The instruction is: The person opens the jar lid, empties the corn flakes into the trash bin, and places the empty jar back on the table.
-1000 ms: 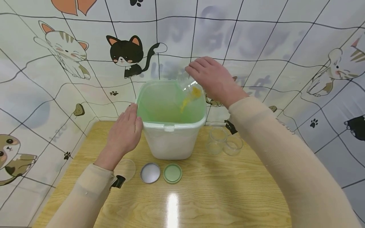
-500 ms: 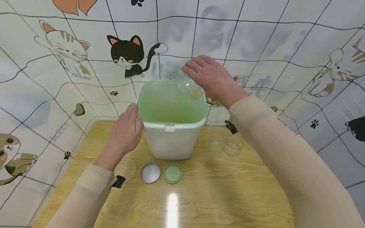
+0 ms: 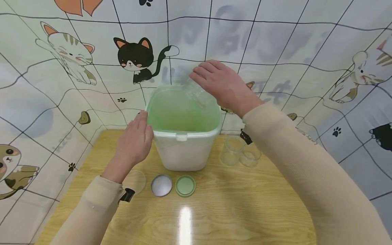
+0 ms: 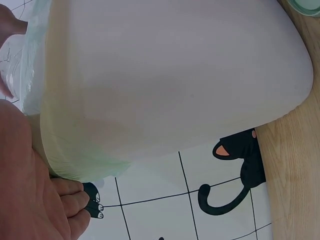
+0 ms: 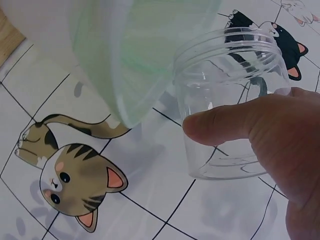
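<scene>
My left hand (image 3: pixel 133 143) lies flat against the side of the white bin (image 3: pixel 183 149). My right hand (image 3: pixel 225 86) grips a clear jar (image 5: pixel 227 100), tipped over the bin and looking empty. Two more jars (image 3: pixel 240 154) stand waiting on the surface (image 3: pixel 245 211).

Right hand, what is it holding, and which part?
The right hand holds a clear jar by its side wall, thumb across the front. The jar is tipped over a white bin.
</scene>
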`<state>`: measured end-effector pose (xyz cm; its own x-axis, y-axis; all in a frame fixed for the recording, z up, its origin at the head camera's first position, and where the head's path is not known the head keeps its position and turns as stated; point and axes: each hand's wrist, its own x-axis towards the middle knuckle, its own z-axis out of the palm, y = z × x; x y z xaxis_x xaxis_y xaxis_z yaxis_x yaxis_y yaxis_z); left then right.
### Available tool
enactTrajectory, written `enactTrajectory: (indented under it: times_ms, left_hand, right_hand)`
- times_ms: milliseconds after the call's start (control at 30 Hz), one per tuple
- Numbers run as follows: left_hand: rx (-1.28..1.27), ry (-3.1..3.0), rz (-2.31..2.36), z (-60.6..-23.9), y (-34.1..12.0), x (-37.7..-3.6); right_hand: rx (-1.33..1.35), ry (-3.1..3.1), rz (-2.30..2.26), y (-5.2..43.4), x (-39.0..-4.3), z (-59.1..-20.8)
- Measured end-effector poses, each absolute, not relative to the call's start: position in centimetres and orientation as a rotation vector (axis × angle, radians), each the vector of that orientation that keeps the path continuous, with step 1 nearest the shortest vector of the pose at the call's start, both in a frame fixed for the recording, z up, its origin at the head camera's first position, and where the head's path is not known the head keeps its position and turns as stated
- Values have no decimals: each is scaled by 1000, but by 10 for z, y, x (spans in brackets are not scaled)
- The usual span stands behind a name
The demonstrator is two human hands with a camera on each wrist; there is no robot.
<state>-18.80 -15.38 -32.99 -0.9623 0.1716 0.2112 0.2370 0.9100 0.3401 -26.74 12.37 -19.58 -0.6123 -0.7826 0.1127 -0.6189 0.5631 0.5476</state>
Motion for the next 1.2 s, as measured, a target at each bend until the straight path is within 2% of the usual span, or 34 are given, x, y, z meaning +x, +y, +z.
enactTrajectory:
  times_ms: [767, 1200]
  left_hand:
    - [-312, -2896, -546, -329, -155, -189]
    - [-310, -2912, -561, -330, -155, -187]
  right_hand:
    - [757, -2830, 21, 181, -272, -199]
    - [590, -2903, 413, 219, -267, -224]
